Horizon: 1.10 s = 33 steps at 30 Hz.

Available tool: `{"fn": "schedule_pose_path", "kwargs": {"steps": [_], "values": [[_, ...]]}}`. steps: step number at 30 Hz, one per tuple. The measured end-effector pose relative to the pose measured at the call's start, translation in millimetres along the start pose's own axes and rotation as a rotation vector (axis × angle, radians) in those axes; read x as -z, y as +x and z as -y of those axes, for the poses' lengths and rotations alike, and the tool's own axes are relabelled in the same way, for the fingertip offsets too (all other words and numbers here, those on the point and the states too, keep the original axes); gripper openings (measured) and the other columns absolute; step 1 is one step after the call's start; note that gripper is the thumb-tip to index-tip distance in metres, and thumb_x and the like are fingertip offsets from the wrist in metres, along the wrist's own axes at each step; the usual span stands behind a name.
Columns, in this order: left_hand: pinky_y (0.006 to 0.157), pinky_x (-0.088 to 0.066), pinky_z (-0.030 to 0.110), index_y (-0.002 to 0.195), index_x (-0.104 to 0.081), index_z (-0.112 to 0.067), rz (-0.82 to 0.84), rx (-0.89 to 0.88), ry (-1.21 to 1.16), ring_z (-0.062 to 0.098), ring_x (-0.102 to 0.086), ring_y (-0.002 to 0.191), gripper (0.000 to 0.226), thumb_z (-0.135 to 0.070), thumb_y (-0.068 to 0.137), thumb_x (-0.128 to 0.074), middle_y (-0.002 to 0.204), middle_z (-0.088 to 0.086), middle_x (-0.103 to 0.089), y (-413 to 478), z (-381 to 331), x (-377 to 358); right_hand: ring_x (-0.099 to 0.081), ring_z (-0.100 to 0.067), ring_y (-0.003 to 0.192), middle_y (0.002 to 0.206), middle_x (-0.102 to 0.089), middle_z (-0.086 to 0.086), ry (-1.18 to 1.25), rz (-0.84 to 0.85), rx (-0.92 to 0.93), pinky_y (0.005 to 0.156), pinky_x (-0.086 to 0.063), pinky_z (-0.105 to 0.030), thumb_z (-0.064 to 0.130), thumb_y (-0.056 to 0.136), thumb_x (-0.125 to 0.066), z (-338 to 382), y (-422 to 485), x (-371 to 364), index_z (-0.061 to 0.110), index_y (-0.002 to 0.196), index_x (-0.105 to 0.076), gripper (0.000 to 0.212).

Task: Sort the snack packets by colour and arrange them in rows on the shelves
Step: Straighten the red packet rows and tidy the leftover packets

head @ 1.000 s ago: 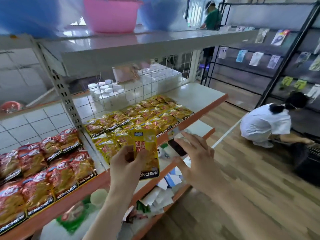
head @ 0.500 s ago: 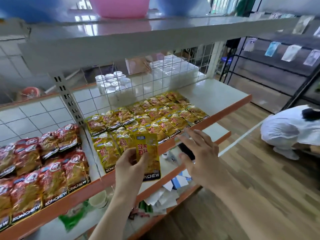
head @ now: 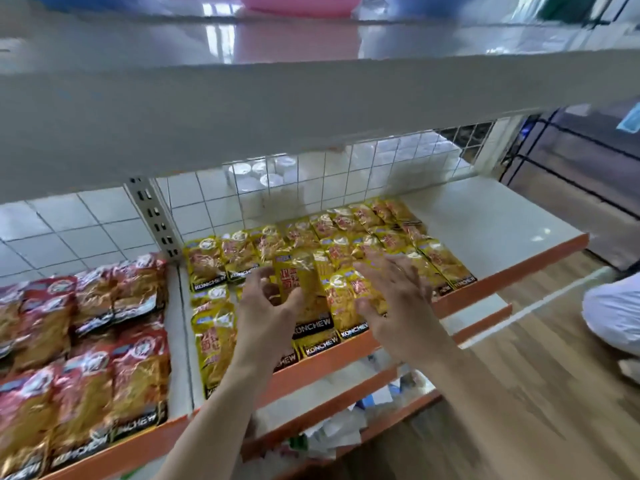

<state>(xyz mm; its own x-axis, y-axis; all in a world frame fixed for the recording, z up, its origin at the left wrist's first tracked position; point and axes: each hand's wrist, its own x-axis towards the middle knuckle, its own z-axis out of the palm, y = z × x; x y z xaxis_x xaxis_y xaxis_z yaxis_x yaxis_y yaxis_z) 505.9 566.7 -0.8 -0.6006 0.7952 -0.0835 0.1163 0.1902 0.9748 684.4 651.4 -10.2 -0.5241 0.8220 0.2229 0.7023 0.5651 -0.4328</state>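
Yellow packets are filling the left of the shelf; bare white is running right to its orange lip. Upper shelf is overhanging low. Left hand is meeting the front packet, fingers curled, grip unclear. Right hand is lying over neighbouring packets, fingers spread. Red packets are sitting in the left bay.

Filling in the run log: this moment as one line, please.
left hand: holds yellow packet over yellow rows | right hand: open above yellow rows | red packets: left bay
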Motion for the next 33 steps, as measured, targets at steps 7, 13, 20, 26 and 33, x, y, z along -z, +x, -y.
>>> {"fn": "schedule_pose_path", "kwargs": {"steps": [7, 13, 20, 26, 33], "values": [[0.089, -0.054, 0.048, 0.137, -0.04, -0.043, -0.136, -0.016, 0.157, 0.026, -0.06, 0.106, 0.06, -0.03, 0.089, -0.073, 0.112, 0.0, -0.06, 32, 5, -18, -0.015, -0.012, 0.146, 0.157, -0.031, 0.013, 0.012, 0.066, 0.106, 0.114, -0.019, -0.049, 0.035, 0.093, -0.061, -18, 50, -18, 0.035, 0.144, -0.045, 0.053], [0.054, -0.038, 0.001, 0.144, -0.046, -0.026, -0.183, -0.094, 0.299, -0.014, -0.054, 0.051, 0.054, -0.011, 0.095, -0.064, 0.074, -0.015, -0.055, 46, -3, -50, -0.015, -0.014, 0.146, 0.157, -0.032, 0.01, 0.029, 0.14, 0.197, 0.112, -0.017, -0.044, 0.034, 0.095, -0.059, -45, 94, -19, 0.033, 0.143, -0.046, 0.05], [0.077, -0.053, 0.018, 0.131, -0.065, -0.019, -0.247, -0.056, 0.399, 0.005, -0.068, 0.072, 0.033, -0.024, 0.098, -0.061, 0.109, -0.008, -0.071, 85, 2, -76, -0.018, -0.013, 0.146, 0.155, -0.036, 0.01, 0.071, 0.168, 0.261, 0.112, -0.018, -0.044, 0.034, 0.095, -0.061, -73, 126, -23, 0.033, 0.143, -0.048, 0.05], [0.106, -0.043, 0.042, 0.14, -0.057, -0.021, -0.244, -0.103, 0.668, 0.027, -0.058, 0.122, 0.042, -0.034, 0.1, -0.055, 0.134, 0.004, -0.064, 114, 15, -92, -0.02, -0.013, 0.144, 0.156, -0.036, 0.01, 0.073, 0.201, 0.284, 0.111, -0.017, -0.042, 0.034, 0.094, -0.061, -90, 145, -22, 0.035, 0.144, -0.047, 0.051], [0.096, -0.029, 0.044, 0.151, -0.039, -0.029, -0.187, -0.055, 1.074, 0.024, -0.039, 0.133, 0.052, -0.042, 0.101, -0.045, 0.141, -0.002, -0.053, 124, 26, -96, -0.02, -0.013, 0.144, 0.155, -0.038, 0.008, 0.094, 0.238, 0.28, 0.112, -0.019, -0.045, 0.036, 0.095, -0.058, -97, 151, -27, 0.033, 0.144, -0.047, 0.05]]}}
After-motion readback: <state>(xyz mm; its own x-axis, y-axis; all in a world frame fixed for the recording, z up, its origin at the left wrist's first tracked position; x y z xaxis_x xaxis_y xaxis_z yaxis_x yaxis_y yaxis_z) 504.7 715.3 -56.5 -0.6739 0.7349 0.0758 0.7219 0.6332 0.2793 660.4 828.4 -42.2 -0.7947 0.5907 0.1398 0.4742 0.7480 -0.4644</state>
